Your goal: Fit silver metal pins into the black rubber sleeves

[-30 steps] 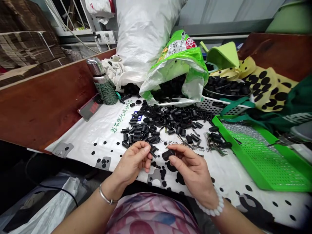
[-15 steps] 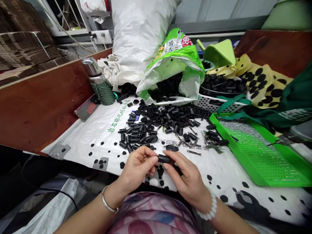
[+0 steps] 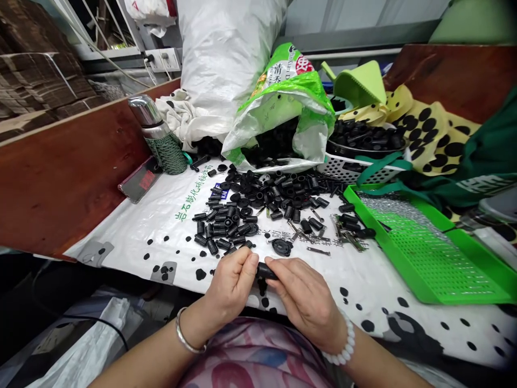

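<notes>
Both hands meet at a short black plastic cylinder (image 3: 266,271) held low over the front of the table. My left hand (image 3: 230,277) is closed, thumb pressed against the curled fingers, at the cylinder's left end. Thumb and fingers of my right hand (image 3: 305,293) pinch its right part. Fingers cover both ends, so I cannot tell whether it is one piece or two. Just beyond lies a round black disc part (image 3: 281,247). Behind it spreads a pile of black plastic parts (image 3: 234,215), with thin metal strips (image 3: 319,251) at its right side.
A green perforated tray (image 3: 440,258) with small shiny metal pieces stands at the right. At the back are an open green-white bag (image 3: 278,102) of black parts and a white perforated basket (image 3: 359,168). A flask (image 3: 161,140) and a phone (image 3: 140,180) are at the left.
My left fingers have curled in tighter around the cylinder's left end, and my right fingers now cover more of it. The camera view has shifted slightly.
</notes>
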A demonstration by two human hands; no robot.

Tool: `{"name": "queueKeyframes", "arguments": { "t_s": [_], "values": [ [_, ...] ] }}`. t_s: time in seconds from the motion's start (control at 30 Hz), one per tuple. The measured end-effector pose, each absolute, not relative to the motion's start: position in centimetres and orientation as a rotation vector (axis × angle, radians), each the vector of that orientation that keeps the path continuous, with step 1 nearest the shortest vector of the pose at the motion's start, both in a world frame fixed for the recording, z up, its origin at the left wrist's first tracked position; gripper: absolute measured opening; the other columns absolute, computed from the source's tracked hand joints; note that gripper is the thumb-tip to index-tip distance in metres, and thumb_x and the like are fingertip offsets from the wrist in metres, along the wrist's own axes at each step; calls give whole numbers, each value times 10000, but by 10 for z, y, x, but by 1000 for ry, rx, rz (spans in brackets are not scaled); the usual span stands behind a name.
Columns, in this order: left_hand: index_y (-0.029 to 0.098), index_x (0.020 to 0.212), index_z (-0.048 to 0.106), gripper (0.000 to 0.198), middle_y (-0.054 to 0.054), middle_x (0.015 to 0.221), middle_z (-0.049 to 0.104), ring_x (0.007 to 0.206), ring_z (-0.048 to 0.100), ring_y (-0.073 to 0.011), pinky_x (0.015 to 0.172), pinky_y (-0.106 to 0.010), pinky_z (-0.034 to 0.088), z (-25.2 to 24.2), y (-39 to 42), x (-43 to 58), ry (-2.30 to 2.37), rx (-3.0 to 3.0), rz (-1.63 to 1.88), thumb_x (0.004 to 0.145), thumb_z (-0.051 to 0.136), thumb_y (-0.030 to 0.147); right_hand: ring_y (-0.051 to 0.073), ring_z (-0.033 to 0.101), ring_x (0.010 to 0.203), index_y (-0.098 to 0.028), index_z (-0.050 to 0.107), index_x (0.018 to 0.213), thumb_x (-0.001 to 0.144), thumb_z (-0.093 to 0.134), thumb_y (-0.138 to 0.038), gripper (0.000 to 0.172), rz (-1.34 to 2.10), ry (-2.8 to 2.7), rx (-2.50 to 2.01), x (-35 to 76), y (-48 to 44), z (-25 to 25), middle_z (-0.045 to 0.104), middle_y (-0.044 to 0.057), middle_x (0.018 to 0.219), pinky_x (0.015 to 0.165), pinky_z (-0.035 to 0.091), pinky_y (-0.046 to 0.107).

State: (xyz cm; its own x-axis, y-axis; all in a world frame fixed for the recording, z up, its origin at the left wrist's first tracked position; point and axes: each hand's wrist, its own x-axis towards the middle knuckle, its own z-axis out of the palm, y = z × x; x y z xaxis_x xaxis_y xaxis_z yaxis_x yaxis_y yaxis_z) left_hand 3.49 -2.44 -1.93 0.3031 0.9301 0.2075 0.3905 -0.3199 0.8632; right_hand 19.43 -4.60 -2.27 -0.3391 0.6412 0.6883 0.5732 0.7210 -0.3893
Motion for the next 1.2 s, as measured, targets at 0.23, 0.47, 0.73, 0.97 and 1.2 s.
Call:
{"name": "queueKeyframes", "arguments": {
  "t_s": [0.23,0.47,0.73,0.97,1.2],
  "values": [
    [202,624,302,263,45,563,304,507,320,-104,508,-256,239,-18,-25,35,1226,2147,946,885,326,186,184,605,736,-151,508,1123,863,432,-134,271,291,-1979,-991,192,-50,-19,645,92,826,644,513,310],
    [200,645,356,221,31,583,342,526,343,-114,521,-258,261,-18,-23,28,1144,2280,950,854,336,131,118,540,571,-169,560,843,907,366,-279,232,977,-1811,-1124,191,-55,-17,562,17,656,523,449,232],
    [195,676,372,209,22,603,362,537,363,-118,528,-256,283,-24,-23,24,1111,2287,924,870,316,141,53,422,461,-158,504,731,901,384,-377,302,1516,-1461,-1131,185,-57,-18,484,-35,594,448,335,184],
    [195,686,377,210,19,604,377,538,376,-117,526,-253,296,-23,-19,22,1084,2355,874,881,308,157,32,372,388,-137,531,703,891,393,-410,359,1695,-1317,-1086,183,-53,-17,480,-42,546,394,285,173],
    [193,668,399,265,18,596,415,535,408,-112,531,-242,318,-10,2,24,1228,2473,786,909,294,231,100,514,561,-153,529,1156,875,442,-397,382,1075,-1642,-1311,217,-40,-8,599,13,725,506,421,217]
  ]
}}
